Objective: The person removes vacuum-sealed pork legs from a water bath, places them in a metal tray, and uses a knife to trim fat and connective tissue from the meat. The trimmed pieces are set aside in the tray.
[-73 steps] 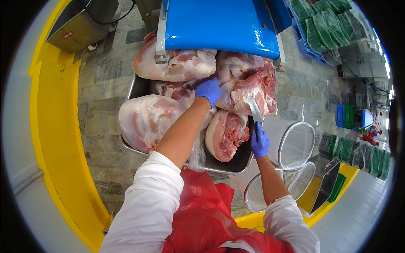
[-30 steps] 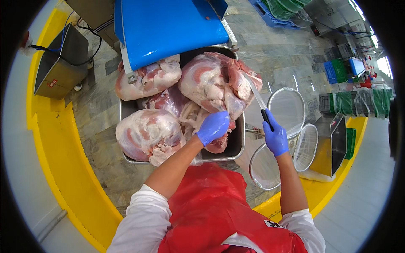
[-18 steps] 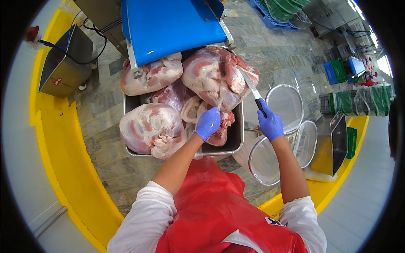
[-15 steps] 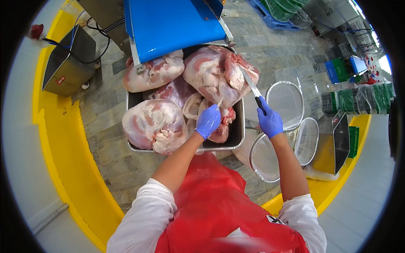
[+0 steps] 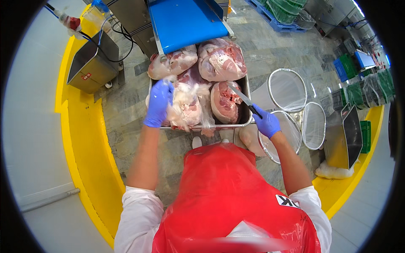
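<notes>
Head view: right of centre, the right hand (image 5: 266,122) grips a black-handled knife (image 5: 243,97) over a raw meat cut (image 5: 223,102) inside the steel tub (image 5: 235,126), upper centre; the left hand (image 5: 158,103), left of centre, blurs, its hold impossible to tell.

Meat pieces (image 5: 223,63) lie in a tub (image 5: 245,111), with a conveyor (image 5: 190,23) behind it. Left of the conveyor stands a bin (image 5: 93,69); right of the tub, bags (image 5: 287,90)
</notes>
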The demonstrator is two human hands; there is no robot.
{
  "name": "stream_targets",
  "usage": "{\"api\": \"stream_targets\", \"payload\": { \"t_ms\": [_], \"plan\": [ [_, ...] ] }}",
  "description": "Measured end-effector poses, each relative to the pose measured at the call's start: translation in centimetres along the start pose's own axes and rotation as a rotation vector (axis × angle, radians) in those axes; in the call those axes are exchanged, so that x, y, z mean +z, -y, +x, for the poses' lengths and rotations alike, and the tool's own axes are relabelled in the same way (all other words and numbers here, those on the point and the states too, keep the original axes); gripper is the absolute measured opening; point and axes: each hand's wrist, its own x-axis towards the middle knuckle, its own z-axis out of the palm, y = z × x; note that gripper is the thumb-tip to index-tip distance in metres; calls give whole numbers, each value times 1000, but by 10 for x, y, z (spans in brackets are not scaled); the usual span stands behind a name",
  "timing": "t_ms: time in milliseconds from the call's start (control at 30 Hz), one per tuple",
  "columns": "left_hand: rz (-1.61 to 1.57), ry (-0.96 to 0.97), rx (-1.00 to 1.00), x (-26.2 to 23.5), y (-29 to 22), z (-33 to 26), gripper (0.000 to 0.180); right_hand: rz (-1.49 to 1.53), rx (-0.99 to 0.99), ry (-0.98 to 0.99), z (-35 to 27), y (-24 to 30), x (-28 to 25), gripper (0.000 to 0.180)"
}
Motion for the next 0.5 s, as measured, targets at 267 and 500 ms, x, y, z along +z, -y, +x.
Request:
{"api": "stream_targets", "payload": {
  "t_ms": [267, 500],
  "plan": [
    [-223, 176, 21, 84, -155, 50, 17, 200, 121, -231, -78, -41, -31, 54],
    [172, 323, 788, 208, -295, 106, 24, 386, 143, -644, -166, -116, -49, 51]
  ]
}}
